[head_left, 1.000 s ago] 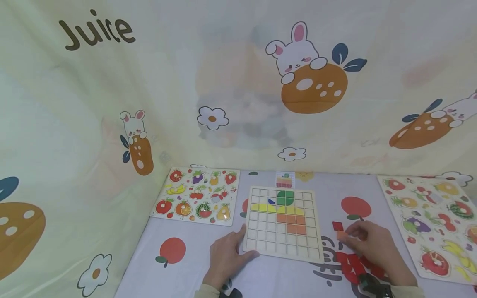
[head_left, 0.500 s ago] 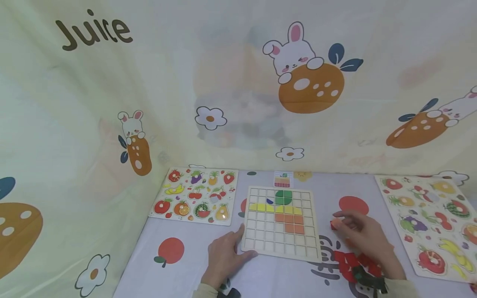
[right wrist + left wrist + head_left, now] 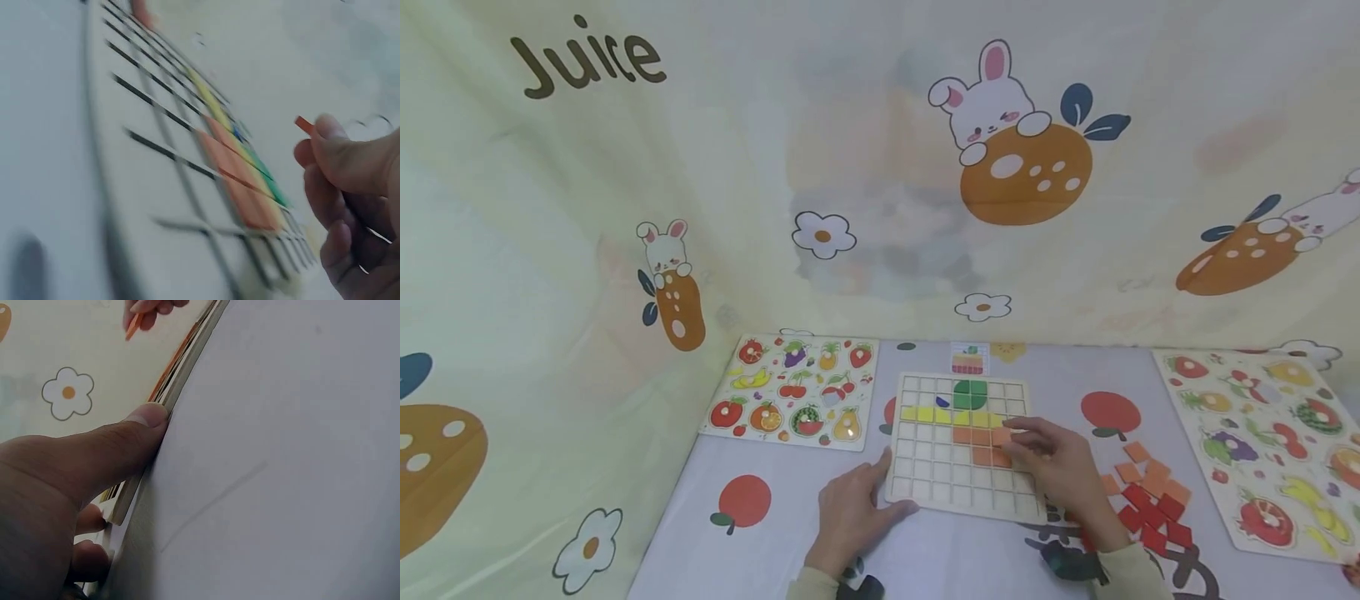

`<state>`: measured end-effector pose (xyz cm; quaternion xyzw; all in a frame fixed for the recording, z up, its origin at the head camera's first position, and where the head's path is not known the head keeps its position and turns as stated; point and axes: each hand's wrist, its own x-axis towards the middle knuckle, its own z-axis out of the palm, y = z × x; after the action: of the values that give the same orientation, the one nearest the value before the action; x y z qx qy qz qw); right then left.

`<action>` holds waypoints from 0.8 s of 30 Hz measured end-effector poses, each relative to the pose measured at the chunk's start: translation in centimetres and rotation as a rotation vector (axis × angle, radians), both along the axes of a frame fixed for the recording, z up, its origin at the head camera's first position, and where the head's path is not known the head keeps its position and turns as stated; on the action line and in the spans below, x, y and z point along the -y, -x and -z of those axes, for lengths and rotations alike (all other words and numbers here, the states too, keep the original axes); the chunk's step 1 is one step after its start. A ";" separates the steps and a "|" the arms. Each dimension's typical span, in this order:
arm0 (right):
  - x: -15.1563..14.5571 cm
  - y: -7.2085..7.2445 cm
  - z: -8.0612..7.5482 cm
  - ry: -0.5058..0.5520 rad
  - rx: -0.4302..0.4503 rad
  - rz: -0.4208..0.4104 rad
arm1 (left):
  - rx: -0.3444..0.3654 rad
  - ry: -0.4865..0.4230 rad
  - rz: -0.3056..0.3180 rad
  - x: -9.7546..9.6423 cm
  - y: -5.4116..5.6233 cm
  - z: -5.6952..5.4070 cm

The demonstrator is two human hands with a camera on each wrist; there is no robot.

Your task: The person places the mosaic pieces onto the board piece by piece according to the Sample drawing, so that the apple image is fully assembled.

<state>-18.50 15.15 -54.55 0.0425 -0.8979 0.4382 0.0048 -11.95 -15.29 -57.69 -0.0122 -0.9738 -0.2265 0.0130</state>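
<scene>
The right hand reaches over the right side of the grid board, pinching a small orange tile between thumb and fingers. The tile sticks out past the thumb tip, edge showing, and both wrist views show it raised off the board's face, apart from it. Which cell it is above cannot be told.

The left hand rests at the board's near left corner, grasping nothing separate: its thumb lies straight along the near edge and the index finger touches the left edge.

Set in the board are green pieces toward its far side, a blue piece beside them, a row of yellow pieces across it, and orange pieces just nearer than the yellow, partly behind the right hand's fingers.

To the right of the board, loose orange tiles and red tiles lie heaped together on the counter. Just beyond the board's far edge is a small picture card; one fruit board lies to its left, another well to its right.
</scene>
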 end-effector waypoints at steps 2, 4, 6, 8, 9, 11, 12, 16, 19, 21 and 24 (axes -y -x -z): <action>0.8 -0.2 0.4 0.011 0.009 -0.008 | -0.008 0.005 0.005 0.0 0.1 0.1; 1.5 -0.3 0.9 0.020 -0.001 -0.025 | -0.009 0.009 0.005 -0.1 0.2 0.1; 1.9 -0.4 1.6 0.024 -0.027 -0.047 | -0.007 0.007 0.005 -0.1 0.2 0.1; 2.4 -0.5 2.2 0.015 -0.075 -0.066 | -0.005 0.006 0.005 -0.1 0.1 0.0; 2.6 -0.6 2.5 0.008 -0.100 -0.071 | -0.004 0.004 0.005 -0.1 0.1 -0.1; 3.1 -0.6 2.8 -0.011 -0.136 -0.083 | -0.004 0.005 0.003 0.0 0.0 -0.2; 3.3 -0.6 2.9 -0.024 -0.150 -0.088 | -0.005 0.006 0.003 0.0 0.0 -0.2; 4.0 -0.7 2.9 -0.061 -0.148 -0.088 | -0.010 0.008 0.003 0.1 0.0 -0.4; 4.2 -0.7 2.8 -0.096 -0.129 -0.085 | -0.027 0.011 0.009 0.1 -0.1 -0.4; 4.3 -0.7 2.7 -0.124 -0.126 -0.088 | -0.038 0.012 0.013 0.1 -0.1 -0.3; 4.3 -0.7 2.5 -0.169 -0.116 -0.097 | -0.038 0.010 0.014 0.0 -0.1 -0.2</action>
<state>-17.80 10.83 -57.05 0.1116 -0.9266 0.3576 0.0321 -11.80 -15.31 -57.52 -0.0236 -0.9744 -0.2215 0.0296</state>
